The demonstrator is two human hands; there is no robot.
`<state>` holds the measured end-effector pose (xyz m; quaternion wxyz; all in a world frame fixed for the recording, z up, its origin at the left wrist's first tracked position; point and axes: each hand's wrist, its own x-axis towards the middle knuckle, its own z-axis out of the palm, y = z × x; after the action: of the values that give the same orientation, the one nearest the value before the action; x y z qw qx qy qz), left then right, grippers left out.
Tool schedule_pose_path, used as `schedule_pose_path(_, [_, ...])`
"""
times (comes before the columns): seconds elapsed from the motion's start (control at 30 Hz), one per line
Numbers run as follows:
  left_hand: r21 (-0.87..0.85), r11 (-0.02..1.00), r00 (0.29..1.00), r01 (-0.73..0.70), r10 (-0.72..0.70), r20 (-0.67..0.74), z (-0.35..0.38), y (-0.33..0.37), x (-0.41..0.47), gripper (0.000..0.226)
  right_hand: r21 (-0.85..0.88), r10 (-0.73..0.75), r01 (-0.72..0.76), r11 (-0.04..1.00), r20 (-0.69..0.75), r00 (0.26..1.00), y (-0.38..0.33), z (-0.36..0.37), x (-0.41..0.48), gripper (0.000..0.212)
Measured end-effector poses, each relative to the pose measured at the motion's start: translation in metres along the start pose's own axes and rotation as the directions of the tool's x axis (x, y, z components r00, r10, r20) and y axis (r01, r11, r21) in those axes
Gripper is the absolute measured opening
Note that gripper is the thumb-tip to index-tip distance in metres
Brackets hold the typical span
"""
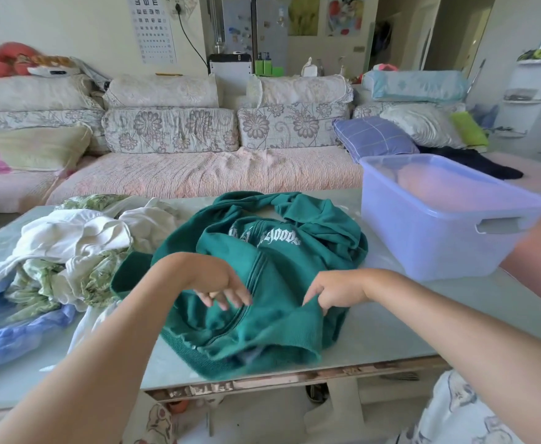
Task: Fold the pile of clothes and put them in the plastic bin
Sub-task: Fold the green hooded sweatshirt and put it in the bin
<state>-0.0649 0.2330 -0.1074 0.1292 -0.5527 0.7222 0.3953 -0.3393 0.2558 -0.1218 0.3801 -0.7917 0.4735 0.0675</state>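
A crumpled green hoodie [282, 261] with white lettering lies in the middle of the pale table [390, 334]. My left hand [221, 288] hovers over its lower part with fingers loosely spread and pointing down, holding nothing. My right hand [330, 293] pinches a fold of the hoodie's hem. A pile of unfolded clothes [67, 261], white, green-patterned and light blue, sits at the table's left. The translucent bluish plastic bin [438, 232] stands at the right, with something pinkish seen through its wall.
Behind the table runs a long sofa [198, 174] with floral cushions, a purple pillow [374, 139] and a dark garment [477, 161] at its right end. The table's near edge [294, 381] is chipped. White shelves [538, 107] stand at the far right.
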Motion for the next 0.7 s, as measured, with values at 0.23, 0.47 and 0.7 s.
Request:
schedule_pose_path(0.23, [0.063,0.962,0.751,-0.264,0.246,-0.613,-0.001,0.029,0.048,0.052,0.118,0.001,0.078,0.99,-0.557,0.83,0.013,-0.027,0.02,0.043])
schedule_pose_path(0.47, [0.299,0.936,0.696,-0.184,0.339,-0.632,-0.025,0.053,0.115,0.048,-0.371,-0.095,-0.19,0.909,-0.629,0.771,0.065,-0.059,0.075,0.052])
schedule_pose_path(0.7, [0.252,0.967,0.77,-0.026,0.18,-0.612,-0.082,0.068,0.186,0.052,-0.519,-0.054,-0.323,0.791,-0.586,0.809,0.088,-0.096,0.125,0.076])
